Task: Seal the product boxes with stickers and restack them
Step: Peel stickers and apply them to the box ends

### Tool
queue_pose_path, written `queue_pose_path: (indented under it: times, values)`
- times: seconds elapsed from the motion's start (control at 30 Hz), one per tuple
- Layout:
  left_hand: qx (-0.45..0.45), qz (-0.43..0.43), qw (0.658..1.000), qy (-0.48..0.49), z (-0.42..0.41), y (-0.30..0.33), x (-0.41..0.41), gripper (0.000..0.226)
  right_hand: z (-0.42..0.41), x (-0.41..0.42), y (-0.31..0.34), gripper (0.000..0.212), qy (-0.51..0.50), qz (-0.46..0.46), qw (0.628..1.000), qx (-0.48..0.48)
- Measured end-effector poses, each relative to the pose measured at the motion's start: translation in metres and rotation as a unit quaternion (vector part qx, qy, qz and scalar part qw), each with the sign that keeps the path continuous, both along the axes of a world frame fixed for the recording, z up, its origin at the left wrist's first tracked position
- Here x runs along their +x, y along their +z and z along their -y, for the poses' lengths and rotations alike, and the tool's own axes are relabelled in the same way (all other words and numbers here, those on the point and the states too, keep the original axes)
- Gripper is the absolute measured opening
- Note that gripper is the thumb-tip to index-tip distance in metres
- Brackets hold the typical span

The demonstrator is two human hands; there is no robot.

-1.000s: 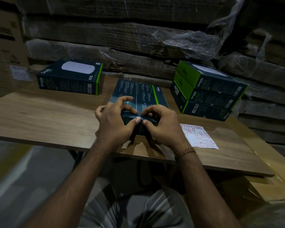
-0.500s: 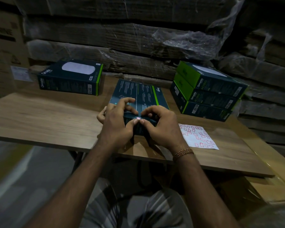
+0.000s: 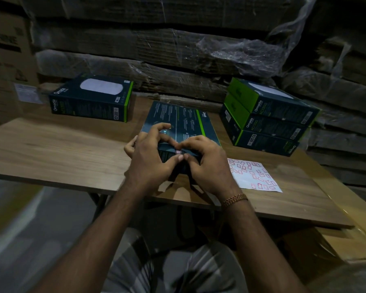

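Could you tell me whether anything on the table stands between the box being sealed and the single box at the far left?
Nothing visible does. The box in hand lies mid-table under the left hand and right hand; only bare table separates it from the single box. The sticker sheet and three-box stack lie on the right.

You are seated at a wooden table [image 3: 57,149] with a pale grain, its near edge running across the view and a dark leg showing beneath. Behind it rises a wall of flattened cardboard stacks [image 3: 156,49] wrapped in clear plastic film [image 3: 237,53] (the film hangs loose and crinkled at the upper right). To your left stands a printed carton [image 3: 6,60]. The light is dim, and the floor [image 3: 30,218] below looks grey and blurred.
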State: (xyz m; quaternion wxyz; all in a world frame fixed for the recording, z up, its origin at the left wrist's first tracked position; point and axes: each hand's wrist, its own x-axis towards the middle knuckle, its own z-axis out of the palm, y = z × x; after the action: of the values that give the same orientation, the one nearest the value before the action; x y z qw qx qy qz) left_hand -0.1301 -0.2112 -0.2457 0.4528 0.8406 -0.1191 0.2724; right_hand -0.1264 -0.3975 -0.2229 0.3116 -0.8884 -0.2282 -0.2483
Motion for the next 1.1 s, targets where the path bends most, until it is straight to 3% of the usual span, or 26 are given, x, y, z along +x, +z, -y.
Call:
queue_pose_path:
  times: [0.3,0.53,0.83,1.1]
  values:
    - [0.009,0.002,1.0,0.013,0.0005,-0.0023,0.0033,0.08,-0.0016,-0.0039,-0.0016,0.024,-0.005,0.013,1.0,0.008]
    - [0.013,0.002,1.0,0.016,0.0001,-0.0044,0.0047,0.08,-0.0044,-0.0026,0.002,0.034,-0.016,-0.011,0.999,-0.036]
    - [0.021,0.005,0.999,0.025,0.0005,-0.0028,0.0043,0.078,-0.0043,-0.0055,-0.0002,0.027,-0.013,0.006,1.0,-0.007]
    - [0.024,-0.001,0.999,0.024,0.0011,-0.0034,0.0043,0.078,-0.0059,-0.0045,0.0019,0.039,-0.016,-0.018,0.999,-0.041]
